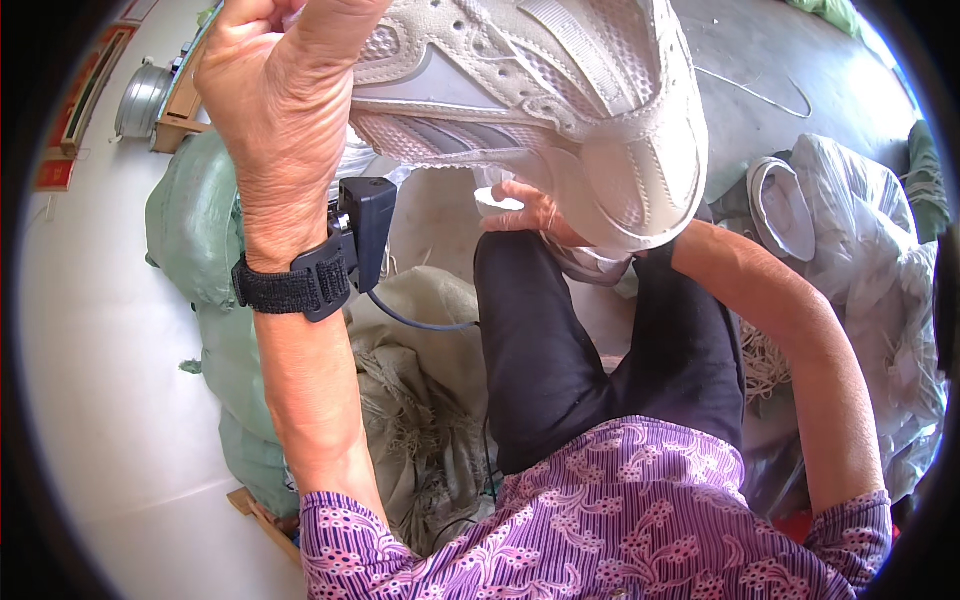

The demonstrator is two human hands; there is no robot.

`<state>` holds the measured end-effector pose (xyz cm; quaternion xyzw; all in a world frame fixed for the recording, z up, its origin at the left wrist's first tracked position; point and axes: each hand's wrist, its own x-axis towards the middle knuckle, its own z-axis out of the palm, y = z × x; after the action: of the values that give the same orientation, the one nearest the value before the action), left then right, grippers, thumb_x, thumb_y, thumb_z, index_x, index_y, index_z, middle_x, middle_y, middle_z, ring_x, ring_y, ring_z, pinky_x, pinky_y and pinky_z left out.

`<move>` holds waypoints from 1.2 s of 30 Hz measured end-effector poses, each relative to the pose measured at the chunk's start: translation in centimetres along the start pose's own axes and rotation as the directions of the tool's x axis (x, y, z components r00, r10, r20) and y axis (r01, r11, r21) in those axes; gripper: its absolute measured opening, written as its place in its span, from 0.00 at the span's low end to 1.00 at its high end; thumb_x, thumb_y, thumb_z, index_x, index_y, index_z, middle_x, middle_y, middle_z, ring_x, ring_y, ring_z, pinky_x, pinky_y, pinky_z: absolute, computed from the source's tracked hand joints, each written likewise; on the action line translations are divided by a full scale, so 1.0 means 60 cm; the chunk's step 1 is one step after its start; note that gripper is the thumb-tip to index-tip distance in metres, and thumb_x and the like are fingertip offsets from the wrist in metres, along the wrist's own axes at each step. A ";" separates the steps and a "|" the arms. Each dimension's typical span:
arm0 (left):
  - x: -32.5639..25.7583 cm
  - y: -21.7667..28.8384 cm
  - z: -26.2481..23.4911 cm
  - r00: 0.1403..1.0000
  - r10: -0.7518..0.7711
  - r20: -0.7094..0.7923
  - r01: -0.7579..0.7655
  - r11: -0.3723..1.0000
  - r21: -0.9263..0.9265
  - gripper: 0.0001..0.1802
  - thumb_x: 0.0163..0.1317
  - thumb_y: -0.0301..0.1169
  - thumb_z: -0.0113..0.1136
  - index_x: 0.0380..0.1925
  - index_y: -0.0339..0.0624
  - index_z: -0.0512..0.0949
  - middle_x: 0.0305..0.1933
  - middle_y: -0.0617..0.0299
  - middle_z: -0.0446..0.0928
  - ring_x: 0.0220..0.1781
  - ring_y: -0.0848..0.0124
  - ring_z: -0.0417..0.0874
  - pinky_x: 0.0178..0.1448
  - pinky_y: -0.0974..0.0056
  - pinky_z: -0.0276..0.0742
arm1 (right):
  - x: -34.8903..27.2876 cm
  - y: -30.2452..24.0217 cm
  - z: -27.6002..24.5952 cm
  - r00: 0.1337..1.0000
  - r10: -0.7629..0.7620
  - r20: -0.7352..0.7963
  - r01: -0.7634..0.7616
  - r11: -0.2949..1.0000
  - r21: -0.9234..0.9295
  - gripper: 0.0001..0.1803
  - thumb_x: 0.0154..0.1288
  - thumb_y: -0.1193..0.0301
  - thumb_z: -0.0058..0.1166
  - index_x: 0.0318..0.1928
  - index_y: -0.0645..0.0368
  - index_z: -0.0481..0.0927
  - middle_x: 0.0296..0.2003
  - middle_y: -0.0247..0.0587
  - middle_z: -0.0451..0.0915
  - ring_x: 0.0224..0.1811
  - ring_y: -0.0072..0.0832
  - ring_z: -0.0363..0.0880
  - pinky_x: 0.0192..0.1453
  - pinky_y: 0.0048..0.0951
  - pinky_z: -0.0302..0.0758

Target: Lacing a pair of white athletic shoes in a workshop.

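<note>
Close up at the top centre, a white sneaker upper (pixel 470 90) with mesh panels and grey trim is raised on its side, its heel to the right. My left hand (pixel 290 70) grips its left end, with the fingertips cut off by the frame. A black device is strapped to my left wrist. Below and behind the upper, my right hand (pixel 540 215) is partly hidden. Its visible fingers curl around the edge of a small white curved thing (pixel 490 203), too hidden to name. Another pale shoe piece (pixel 590 265) shows between my knees, under the right hand.
Stuffed green sacks (pixel 190 215) stand at my left, with a beige woven sack (pixel 420 330) beside my leg. Clear plastic bags (pixel 850 210) and a white shoe part (pixel 780 208) lie at the right. Pale cords (pixel 763 360) hang by my right thigh. A metal container (pixel 143 100) sits far left.
</note>
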<state>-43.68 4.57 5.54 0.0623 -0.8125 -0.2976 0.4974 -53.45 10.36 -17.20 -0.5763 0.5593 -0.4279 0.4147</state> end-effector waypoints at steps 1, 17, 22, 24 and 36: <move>-0.006 0.007 0.000 0.999 -0.043 -0.031 0.042 0.999 -0.030 0.21 0.52 0.37 0.71 0.16 0.45 0.67 0.32 0.67 0.70 0.33 0.80 0.66 0.43 0.72 0.63 | 0.006 0.003 -0.002 1.000 -0.023 0.007 0.024 0.995 -0.099 0.28 0.58 0.57 0.61 0.58 0.49 0.72 0.52 0.38 0.74 0.64 0.34 0.65 0.65 0.38 0.65; -0.045 -0.105 -0.230 0.921 -0.038 -0.387 0.189 0.914 0.358 0.22 0.48 0.42 0.75 0.16 0.38 0.74 0.34 0.63 0.73 0.54 0.69 0.72 0.62 0.61 0.63 | 0.026 -0.010 -0.186 0.924 -0.358 0.132 0.174 0.089 -0.981 0.09 0.52 0.72 0.57 0.36 0.49 0.80 0.35 0.30 0.77 0.43 0.28 0.76 0.46 0.35 0.70; -0.122 -0.138 -0.354 0.834 -0.163 -0.527 0.403 0.832 0.381 0.22 0.51 0.43 0.72 0.17 0.37 0.73 0.35 0.61 0.71 0.48 0.69 0.73 0.53 0.61 0.68 | -0.052 -0.076 -0.115 0.858 -0.472 0.202 0.230 0.001 -0.973 0.19 0.53 0.70 0.55 0.48 0.49 0.76 0.43 0.37 0.74 0.47 0.34 0.74 0.50 0.39 0.72; -0.170 -0.148 -0.398 0.817 -0.241 -0.523 0.482 0.784 0.392 0.22 0.52 0.43 0.72 0.17 0.37 0.74 0.37 0.60 0.71 0.45 0.68 0.73 0.50 0.61 0.69 | -0.110 -0.106 -0.061 0.649 -0.706 0.283 0.271 -0.133 -0.953 0.28 0.45 0.71 0.56 0.52 0.53 0.73 0.43 0.37 0.70 0.47 0.34 0.69 0.49 0.35 0.72; -0.365 -0.143 0.013 0.557 -0.829 0.048 0.831 0.557 -0.016 0.23 0.64 0.47 0.56 0.38 0.33 0.76 0.37 0.51 0.79 0.38 0.64 0.79 0.45 0.59 0.74 | -0.217 -0.137 0.125 0.867 -0.285 0.409 0.471 0.197 -0.860 0.05 0.45 0.68 0.53 0.20 0.53 0.73 0.20 0.31 0.67 0.19 0.21 0.70 0.22 0.26 0.63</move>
<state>-35.10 6.58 -16.31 0.4230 -0.6906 -0.5124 0.2857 -43.99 23.64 -11.90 -0.8571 0.5059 -0.0585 -0.0781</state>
